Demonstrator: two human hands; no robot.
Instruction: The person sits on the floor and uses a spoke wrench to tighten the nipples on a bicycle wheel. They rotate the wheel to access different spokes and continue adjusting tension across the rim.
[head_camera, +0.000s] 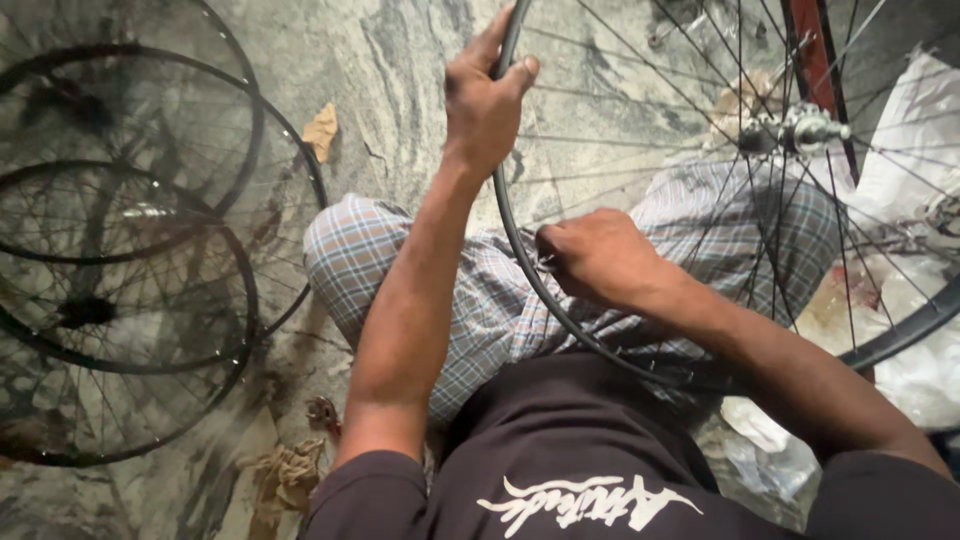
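Head view — left hand (487, 100) grips wheel rim (510, 235) | right hand (597, 258) at spokes (640, 120)

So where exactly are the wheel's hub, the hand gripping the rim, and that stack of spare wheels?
hub (800, 130), head view, on its shiny metal axle end.
left hand (485, 95), head view, on the back of the hand closed around the rim.
spare wheels (245, 300), head view, on a dark rim.
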